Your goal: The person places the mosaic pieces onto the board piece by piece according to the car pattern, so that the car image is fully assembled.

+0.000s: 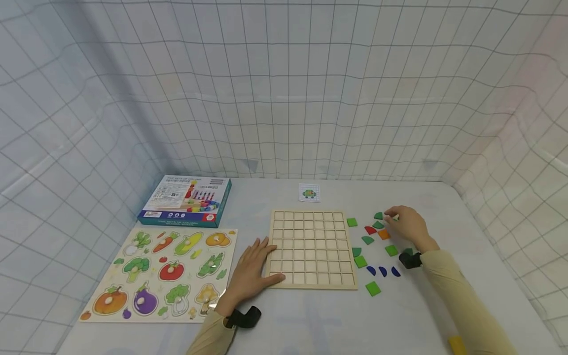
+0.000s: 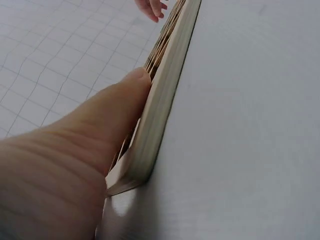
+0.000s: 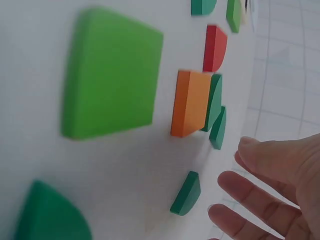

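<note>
A wooden grid board point(image 1: 310, 287) lies in the middle of the table. My left hand point(image 1: 252, 271) rests on its left side, fingers and thumb extended; in the left wrist view the thumb point(image 2: 117, 107) lies over the board's edge. My right hand point(image 1: 407, 226) hovers at the far end of the loose pieces, fingers slightly bent. Nothing shows between its fingers in the right wrist view. Nearest to it are green quarter-circle pieces point(image 3: 186, 195), an orange square point(image 1: 383, 234) and a red quarter-circle point(image 1: 370, 230). A light green square point(image 3: 115, 75) looms large in that view.
Dark blue half-round pieces point(image 1: 383, 271) and more green squares point(image 1: 373, 288) lie right of the board. Behind it is a small pattern card point(image 1: 309, 193). On the left are a vegetable puzzle point(image 1: 191, 276) and a toy box point(image 1: 186, 199). A yellow object point(image 1: 456, 345) shows beside the right sleeve.
</note>
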